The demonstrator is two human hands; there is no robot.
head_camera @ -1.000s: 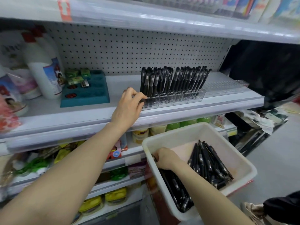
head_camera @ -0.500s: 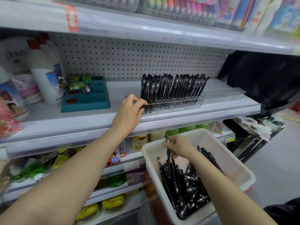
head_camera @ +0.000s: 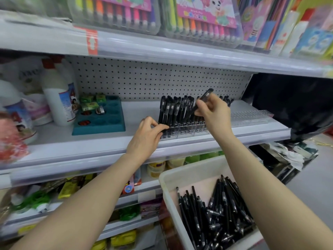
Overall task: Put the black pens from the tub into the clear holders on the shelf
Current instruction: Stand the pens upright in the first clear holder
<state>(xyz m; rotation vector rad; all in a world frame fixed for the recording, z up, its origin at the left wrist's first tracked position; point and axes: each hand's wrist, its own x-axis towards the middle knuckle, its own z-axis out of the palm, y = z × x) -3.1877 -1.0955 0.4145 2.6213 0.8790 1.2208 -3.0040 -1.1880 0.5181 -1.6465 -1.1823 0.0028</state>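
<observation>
Shelving dominates the view: the white shelf (head_camera: 108,141) carries the pen display in front of a pegboard back. Below it on the right is the white tub (head_camera: 189,175), close under the right arm, probably so that each reach is short. A loose heap of black pens (head_camera: 216,213) lies in it, so I judge that much of the task is left.

Near the shelf's front edge stands the filled clear holder (head_camera: 180,130), its slots packed with upright pens. Just beside it on the right, the empty clear holder (head_camera: 252,116) shows no pens.

The left hand (head_camera: 146,136) has its fingers curled and its thumb and fingertips pinching the left end of the filled holder. This is likely to keep the light plastic from sliding or tipping as a pen is pushed in.

The right hand (head_camera: 214,112) is over the middle of the row and hides the slots behind it. It pinches one held pen (head_camera: 205,97) between thumb and fingertips. The pen is tilted, with its cap end up toward the pegboard and its lower end hidden among the standing pens. Gripping it low on the barrel probably helps aim it into a narrow slot.
</observation>
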